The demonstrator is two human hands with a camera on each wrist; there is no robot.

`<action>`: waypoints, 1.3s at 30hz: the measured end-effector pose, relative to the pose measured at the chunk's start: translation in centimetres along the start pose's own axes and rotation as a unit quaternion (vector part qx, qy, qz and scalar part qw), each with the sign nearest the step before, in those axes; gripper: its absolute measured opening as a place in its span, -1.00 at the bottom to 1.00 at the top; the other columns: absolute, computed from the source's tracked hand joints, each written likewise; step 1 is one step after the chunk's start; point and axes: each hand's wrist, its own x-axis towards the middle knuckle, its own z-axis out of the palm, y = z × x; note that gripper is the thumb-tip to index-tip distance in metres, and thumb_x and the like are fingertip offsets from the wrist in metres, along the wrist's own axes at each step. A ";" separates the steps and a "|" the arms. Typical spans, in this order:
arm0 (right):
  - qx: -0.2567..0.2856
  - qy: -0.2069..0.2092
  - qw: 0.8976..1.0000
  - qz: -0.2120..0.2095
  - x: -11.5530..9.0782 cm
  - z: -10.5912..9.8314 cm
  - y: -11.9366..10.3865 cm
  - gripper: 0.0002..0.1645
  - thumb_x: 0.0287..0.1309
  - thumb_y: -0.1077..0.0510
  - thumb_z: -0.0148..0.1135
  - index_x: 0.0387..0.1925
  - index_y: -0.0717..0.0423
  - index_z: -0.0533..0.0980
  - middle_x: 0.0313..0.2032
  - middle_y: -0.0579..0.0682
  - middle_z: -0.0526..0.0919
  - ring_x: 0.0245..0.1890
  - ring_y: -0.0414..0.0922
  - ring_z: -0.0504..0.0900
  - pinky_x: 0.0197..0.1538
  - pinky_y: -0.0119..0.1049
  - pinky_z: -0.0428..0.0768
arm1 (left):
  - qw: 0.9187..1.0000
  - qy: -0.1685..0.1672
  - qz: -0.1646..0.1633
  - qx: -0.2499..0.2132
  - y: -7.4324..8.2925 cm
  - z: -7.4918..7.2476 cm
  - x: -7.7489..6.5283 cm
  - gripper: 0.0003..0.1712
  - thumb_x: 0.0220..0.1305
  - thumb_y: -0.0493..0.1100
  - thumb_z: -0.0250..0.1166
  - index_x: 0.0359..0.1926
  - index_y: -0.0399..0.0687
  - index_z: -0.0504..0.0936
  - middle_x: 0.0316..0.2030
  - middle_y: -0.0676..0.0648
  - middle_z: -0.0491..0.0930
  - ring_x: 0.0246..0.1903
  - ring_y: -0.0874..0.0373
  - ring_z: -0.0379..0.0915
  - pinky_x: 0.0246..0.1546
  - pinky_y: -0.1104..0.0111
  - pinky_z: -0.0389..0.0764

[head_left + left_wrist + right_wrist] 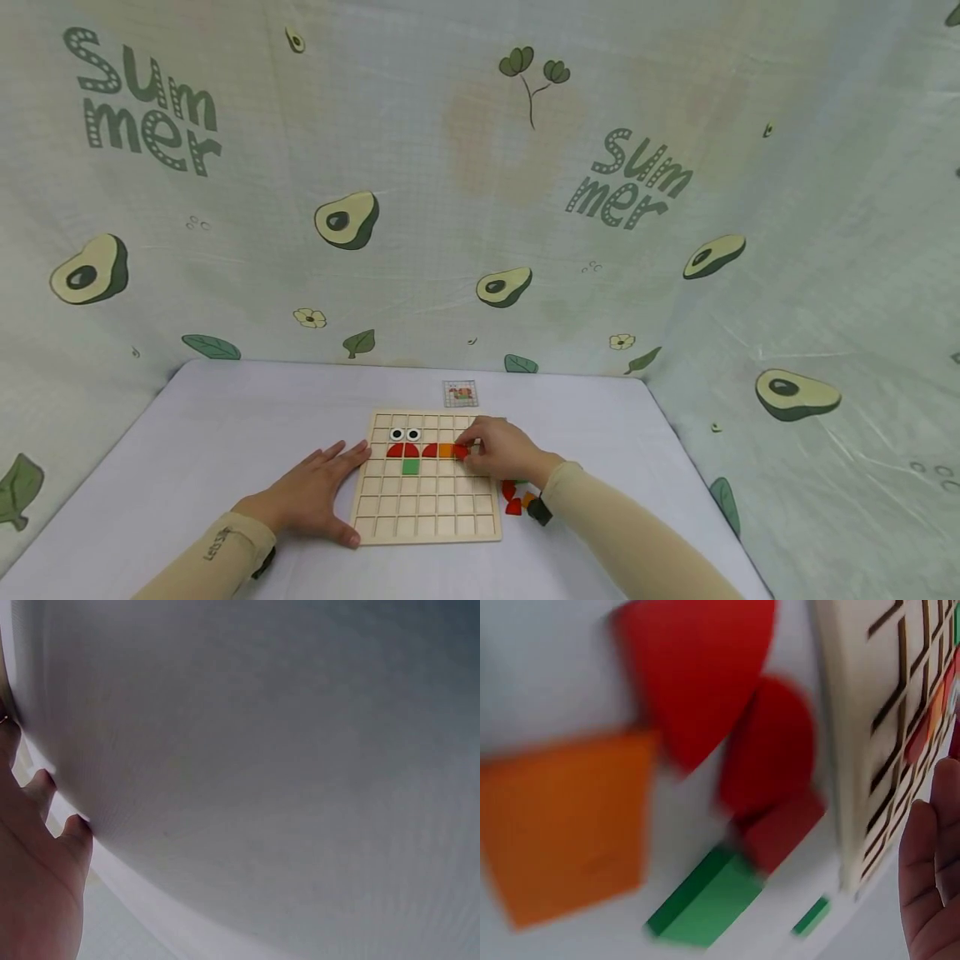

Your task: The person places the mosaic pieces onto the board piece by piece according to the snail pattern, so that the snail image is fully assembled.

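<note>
A wooden grid board [397, 527] lies flat on the white table. My left hand [307, 492] rests at its left edge, fingers spread, thumb by the near corner. My right hand [498, 448] pinches a red quarter-round piece [460, 452] over the board, at the right end of a row; whether it is fully seated I cannot tell. In that row also lie an orange square [446, 451] and several red quarter-rounds [429, 451]. Two eye discs [405, 435] sit above them, and a green square [410, 467] below. The left wrist view shows mostly white cloth beside the left fingers [75, 836].
Beyond the board lies a small picture card [461, 393]. Loose pieces are scattered right of the board, under the right forearm: red quarter-rounds [697, 667], an orange square [570, 825] and green blocks [705, 896]. A printed cloth [420, 275] hangs behind the table.
</note>
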 end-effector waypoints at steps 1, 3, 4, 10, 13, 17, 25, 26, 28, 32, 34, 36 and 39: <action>-0.004 0.000 1.000 -0.008 0.4 0.3 -0.5 -0.70 0.18 0.08 0.37 -0.03 -0.09 0.70 -0.22 -0.25 0.58 -0.35 -0.29 0.46 -0.23 -0.45 0.54 | 1.000 0.000 0.000 0.000 0.0 0.0 0.0 0.52 -0.48 0.65 0.44 0.50 -0.04 0.25 0.50 -0.03 0.14 0.47 -0.23 -0.06 0.42 -0.19 0.00; -0.015 -0.002 1.000 -0.020 1.1 1.1 -1.4 -0.69 0.18 0.06 0.37 -0.02 -0.11 0.71 -0.21 -0.28 0.57 -0.33 -0.31 0.45 -0.23 -0.47 0.52 | 1.000 0.000 0.001 0.000 -0.1 0.0 0.0 0.52 -0.49 0.65 0.44 0.50 -0.04 0.25 0.50 -0.03 0.14 0.46 -0.24 -0.06 0.42 -0.19 0.00; -0.021 -0.003 0.999 -0.028 1.4 1.4 -1.7 -0.70 0.19 0.05 0.37 -0.02 -0.11 0.71 -0.21 -0.29 0.57 -0.32 -0.32 0.45 -0.23 -0.48 0.52 | 1.000 0.000 0.001 0.000 -0.1 0.1 0.0 0.52 -0.49 0.65 0.44 0.50 -0.04 0.25 0.50 -0.03 0.13 0.47 -0.24 -0.06 0.42 -0.19 0.00; -0.032 -0.006 0.999 -0.043 2.2 2.9 -3.0 -0.71 0.21 0.08 0.33 -0.03 -0.13 0.71 -0.21 -0.31 0.56 -0.33 -0.36 0.45 -0.24 -0.49 0.51 | 1.000 -0.003 -0.007 -0.001 0.0 0.1 0.0 0.52 -0.50 0.65 0.44 0.50 -0.02 0.25 0.51 -0.01 0.13 0.47 -0.22 -0.07 0.43 -0.18 -0.02; -0.034 -0.004 0.999 -0.040 2.2 3.1 -3.1 -0.72 0.21 0.08 0.34 -0.03 -0.10 0.70 -0.21 -0.29 0.57 -0.34 -0.36 0.45 -0.24 -0.48 0.52 | 1.000 -0.002 -0.009 -0.004 0.2 0.1 0.1 0.52 -0.51 0.64 0.46 0.50 -0.02 0.26 0.50 -0.01 0.14 0.47 -0.22 -0.07 0.43 -0.18 -0.03; -0.040 -0.003 0.998 -0.043 2.2 3.2 -3.0 -0.72 0.22 0.05 0.36 -0.03 -0.11 0.70 -0.21 -0.28 0.56 -0.35 -0.36 0.44 -0.25 -0.48 0.51 | 1.000 0.000 -0.007 -0.002 0.2 0.1 0.0 0.52 -0.51 0.64 0.46 0.49 -0.04 0.26 0.50 -0.03 0.15 0.47 -0.23 -0.06 0.42 -0.19 -0.01; -0.050 -0.006 0.998 -0.048 2.2 3.1 -2.9 -0.72 0.22 0.05 0.34 -0.02 -0.18 0.69 -0.19 -0.31 0.56 -0.36 -0.35 0.42 -0.26 -0.47 0.49 | 1.000 0.000 -0.004 0.002 0.1 0.1 0.0 0.51 -0.49 0.65 0.44 0.49 -0.02 0.27 0.50 -0.02 0.14 0.47 -0.22 -0.06 0.42 -0.18 0.00; -0.050 -0.008 0.998 -0.046 2.1 3.0 -2.8 -0.71 0.21 0.05 0.33 -0.01 -0.18 0.69 -0.19 -0.32 0.56 -0.35 -0.34 0.42 -0.26 -0.46 0.49 | 1.000 0.000 -0.004 0.002 0.1 0.1 0.0 0.51 -0.49 0.66 0.44 0.49 -0.02 0.27 0.50 -0.02 0.14 0.47 -0.22 -0.06 0.42 -0.18 -0.01; -0.045 -0.009 0.998 -0.041 1.8 2.5 -2.6 -0.69 0.19 0.07 0.34 -0.02 -0.17 0.69 -0.20 -0.33 0.56 -0.34 -0.34 0.44 -0.23 -0.46 0.51 | 1.000 -0.001 -0.004 0.003 0.0 0.1 0.1 0.51 -0.49 0.66 0.44 0.49 -0.02 0.26 0.50 -0.02 0.14 0.47 -0.22 -0.06 0.42 -0.18 -0.01; -0.018 -0.010 1.000 -0.019 0.6 1.0 -1.7 -0.70 0.17 0.08 0.37 -0.02 -0.10 0.70 -0.19 -0.30 0.59 -0.32 -0.31 0.46 -0.21 -0.43 0.54 | 1.000 -0.001 -0.003 0.008 -0.1 0.1 0.2 0.52 -0.49 0.66 0.43 0.50 -0.01 0.25 0.51 -0.01 0.13 0.47 -0.22 -0.06 0.42 -0.18 -0.01; -0.005 -0.008 1.000 -0.006 -0.2 0.1 -0.8 -0.70 0.17 0.08 0.39 -0.03 -0.08 0.70 -0.19 -0.28 0.59 -0.34 -0.31 0.47 -0.23 -0.43 0.54 | 1.000 -0.001 -0.003 0.008 -0.1 0.1 0.2 0.52 -0.49 0.66 0.43 0.50 -0.01 0.25 0.51 -0.01 0.13 0.47 -0.22 -0.06 0.42 -0.18 -0.01; 0.004 -0.006 1.000 0.010 -1.3 -0.6 0.2 -0.69 0.17 0.10 0.40 -0.02 -0.06 0.69 -0.19 -0.25 0.61 -0.38 -0.29 0.47 -0.28 -0.43 0.55 | 1.000 -0.002 -0.004 0.009 -0.1 0.1 0.2 0.52 -0.49 0.66 0.43 0.50 -0.01 0.25 0.51 0.00 0.13 0.47 -0.22 -0.06 0.42 -0.18 0.00; 0.012 0.001 0.999 0.037 -3.1 -1.4 2.0 -0.68 0.17 0.10 0.41 -0.01 -0.03 0.68 -0.21 -0.22 0.62 -0.40 -0.28 0.47 -0.31 -0.44 0.55 | 1.000 -0.002 -0.004 0.006 -0.1 0.1 0.2 0.53 -0.50 0.66 0.43 0.50 -0.03 0.26 0.50 -0.01 0.15 0.46 -0.23 -0.05 0.42 -0.19 0.01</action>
